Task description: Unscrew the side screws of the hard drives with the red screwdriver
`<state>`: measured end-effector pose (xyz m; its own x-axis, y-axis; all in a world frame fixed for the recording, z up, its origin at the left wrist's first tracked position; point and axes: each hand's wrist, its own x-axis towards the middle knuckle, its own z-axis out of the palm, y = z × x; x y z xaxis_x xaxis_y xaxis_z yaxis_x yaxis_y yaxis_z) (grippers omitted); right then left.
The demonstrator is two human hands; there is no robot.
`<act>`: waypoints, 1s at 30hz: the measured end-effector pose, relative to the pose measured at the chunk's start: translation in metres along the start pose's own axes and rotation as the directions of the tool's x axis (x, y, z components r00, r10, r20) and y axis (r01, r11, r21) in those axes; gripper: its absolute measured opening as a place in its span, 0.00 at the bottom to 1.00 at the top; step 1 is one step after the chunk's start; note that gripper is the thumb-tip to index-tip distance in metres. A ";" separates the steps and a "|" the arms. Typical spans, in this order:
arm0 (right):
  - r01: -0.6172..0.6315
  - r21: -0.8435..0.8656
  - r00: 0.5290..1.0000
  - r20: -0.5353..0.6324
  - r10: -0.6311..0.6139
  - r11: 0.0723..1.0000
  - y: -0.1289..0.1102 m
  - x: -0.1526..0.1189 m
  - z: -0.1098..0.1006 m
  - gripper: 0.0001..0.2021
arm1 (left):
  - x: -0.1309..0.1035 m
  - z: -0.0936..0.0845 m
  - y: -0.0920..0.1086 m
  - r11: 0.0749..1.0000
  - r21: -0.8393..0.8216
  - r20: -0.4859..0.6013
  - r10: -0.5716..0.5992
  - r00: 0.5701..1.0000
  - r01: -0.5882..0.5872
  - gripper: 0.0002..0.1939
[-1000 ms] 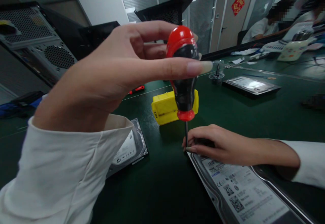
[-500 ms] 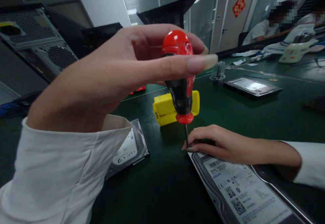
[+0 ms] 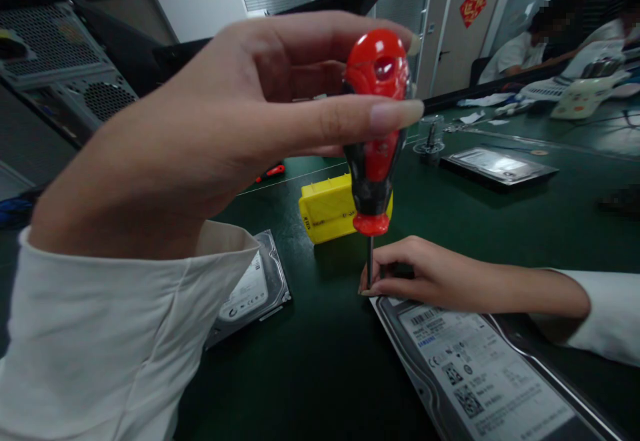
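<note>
Your left hand [image 3: 240,107] is between ten and eleven o'clock; at half past seven a hard drive [image 3: 247,297] lies partly behind your sleeve [image 3: 110,334], and a yellow case [image 3: 325,211] is near the centre. Between one and two, your left thumb and fingers wrap the screwdriver [image 3: 376,171], upright. At four, your right hand's [image 3: 420,271] fingertips bunch around its shaft, at the SAMSUNG-labelled drive's [image 3: 480,374] corner; I can't tell whether they pinch it. Another drive [image 3: 500,164] lies near three.
</note>
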<state>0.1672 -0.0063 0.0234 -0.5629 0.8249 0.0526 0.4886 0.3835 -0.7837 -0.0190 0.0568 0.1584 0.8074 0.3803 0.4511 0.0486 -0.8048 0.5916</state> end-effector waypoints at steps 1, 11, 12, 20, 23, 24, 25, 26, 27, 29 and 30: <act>-0.001 -0.004 1.000 0.003 0.001 1.000 0.000 0.000 0.000 0.12 | 0.000 0.000 0.000 1.000 -0.007 0.007 0.004 1.000 -0.004 0.19; 0.018 -0.055 0.999 0.033 -0.016 0.998 0.003 -0.002 0.003 0.11 | -0.005 0.004 0.001 0.997 -0.080 -0.013 -0.007 1.000 0.006 0.19; 0.017 -0.052 0.999 0.032 -0.015 0.999 0.004 -0.003 0.003 0.11 | -0.006 0.004 0.001 0.997 -0.083 -0.010 -0.002 1.000 0.001 0.20; -0.015 -0.087 1.000 0.015 0.016 0.996 0.001 -0.001 0.002 0.11 | -0.005 0.002 0.002 1.000 0.022 -0.005 -0.019 1.000 0.019 0.22; -0.016 -0.100 1.000 0.004 0.016 0.995 0.000 0.000 0.002 0.10 | -0.003 0.001 0.000 0.997 0.067 -0.005 -0.023 1.000 0.023 0.25; -0.016 -0.106 1.000 0.000 0.016 0.994 0.000 0.000 0.002 0.10 | -0.003 0.001 -0.001 0.997 0.078 -0.004 -0.030 1.000 0.030 0.25; -0.017 -0.113 1.000 -0.003 0.016 0.993 0.000 0.001 0.003 0.10 | -0.003 0.001 -0.001 0.996 0.086 -0.010 -0.035 0.999 0.036 0.26; -0.019 -0.119 1.000 -0.005 0.018 0.993 0.000 0.001 0.003 0.10 | -0.003 0.002 -0.002 0.995 0.093 -0.020 -0.039 0.999 0.041 0.26; -0.021 -0.119 1.000 -0.003 0.020 0.993 0.000 0.001 0.003 0.10 | -0.003 0.002 -0.002 0.994 0.095 -0.035 -0.041 0.999 0.045 0.26; -0.027 -0.114 1.000 -0.005 0.027 0.993 0.001 0.002 0.003 0.10 | -0.003 0.003 -0.002 0.994 0.095 -0.060 -0.052 0.997 0.057 0.25; -0.029 -0.108 1.000 -0.006 0.028 0.994 0.001 0.002 0.003 0.10 | -0.003 0.003 -0.003 0.993 0.092 -0.068 -0.062 0.996 0.068 0.24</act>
<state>0.1649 -0.0057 0.0208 -0.5450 0.8377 0.0338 0.5739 0.4021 -0.7135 -0.0194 0.0562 0.1534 0.7608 0.4594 0.4584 0.1569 -0.8155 0.5570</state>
